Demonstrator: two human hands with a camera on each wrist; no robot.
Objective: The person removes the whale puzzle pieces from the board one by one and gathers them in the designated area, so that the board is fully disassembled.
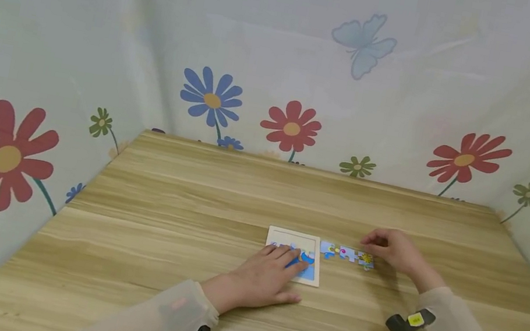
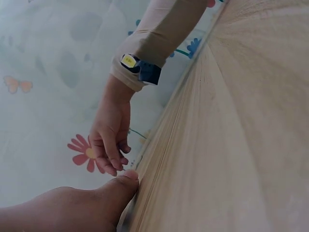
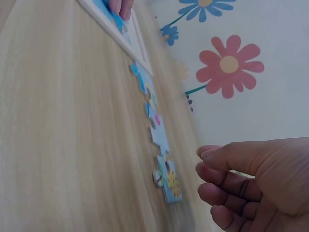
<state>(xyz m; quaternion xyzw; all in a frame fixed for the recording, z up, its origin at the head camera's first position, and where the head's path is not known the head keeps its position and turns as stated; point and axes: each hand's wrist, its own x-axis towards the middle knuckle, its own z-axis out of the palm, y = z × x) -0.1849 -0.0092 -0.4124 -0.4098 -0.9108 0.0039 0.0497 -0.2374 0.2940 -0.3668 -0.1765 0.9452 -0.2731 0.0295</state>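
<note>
My left hand (image 1: 262, 276) lies over a square puzzle board (image 1: 293, 239) with a pale raised border, its extended fingers resting on the blue pictured pieces fitted in the lower part. The hand hides some of that picture. Just right of the board, three jigsaw pieces lie in a row: one at the border, a middle piece (image 3: 159, 130) with a pink mark, and an end piece (image 3: 172, 182) with a yellow sun. Beside the end piece hovers my right hand (image 1: 397, 253), fingers loosely bent. Nothing shows between its thumb and fingertips in the right wrist view (image 3: 246, 176).
The wood-grain table (image 1: 197, 189) extends around the board on all sides. Behind it hangs a white cloth (image 1: 267, 30) printed with flowers and a butterfly. A black camera mount sits on each sleeved wrist, the right one (image 1: 409, 322) bearing a yellow label.
</note>
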